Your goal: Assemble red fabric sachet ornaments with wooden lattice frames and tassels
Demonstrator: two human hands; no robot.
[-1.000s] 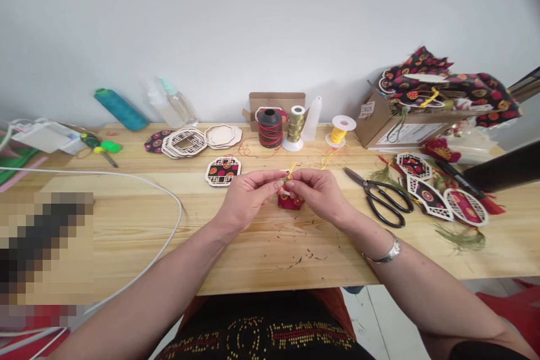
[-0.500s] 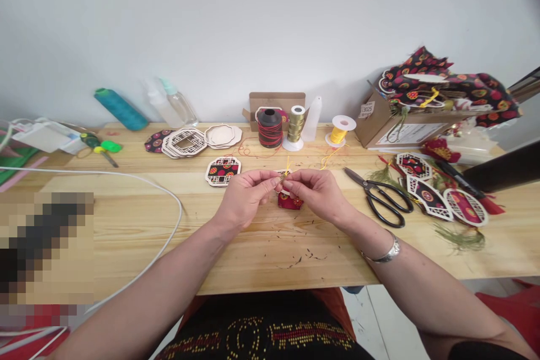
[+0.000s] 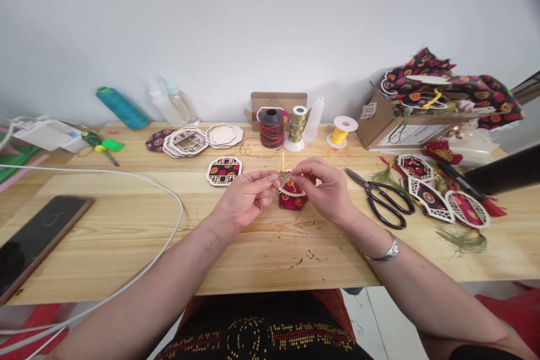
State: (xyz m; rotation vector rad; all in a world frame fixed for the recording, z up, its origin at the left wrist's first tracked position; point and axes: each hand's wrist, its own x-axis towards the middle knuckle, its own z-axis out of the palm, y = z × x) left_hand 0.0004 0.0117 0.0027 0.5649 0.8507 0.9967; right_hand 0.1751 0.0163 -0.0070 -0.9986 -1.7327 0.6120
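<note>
A pendant of red patterned fabric with a wooden lattice frame (image 3: 291, 201) lies on the table between my hands, its upper part partly hidden by my fingers. A yellow cord (image 3: 283, 162) stands up at its top edge. From the left, my left hand (image 3: 248, 196) is closed, thumb and forefinger pinching the cord by the frame. My right hand (image 3: 324, 188) is closed too, fingertips pinched over the pendant's upper right, where a bit of yellow cord shows; its exact grip is partly hidden. A finished-looking lattice pendant (image 3: 224, 171) lies left of my hands.
Black-handled scissors (image 3: 382, 197) lie right of my hands, near several pendants (image 3: 430, 197) with tassels. Behind stand a red-and-black thread spool (image 3: 271, 129), a gold spool (image 3: 297, 124) and a yellow cord spool (image 3: 340, 134). A white cable (image 3: 179, 208) and phone (image 3: 40, 236) lie left.
My fingertips have parted slightly. My right hand has risen and shifted a little right, so more of the pendant's frame shows between my hands. My left hand has hardly moved.
</note>
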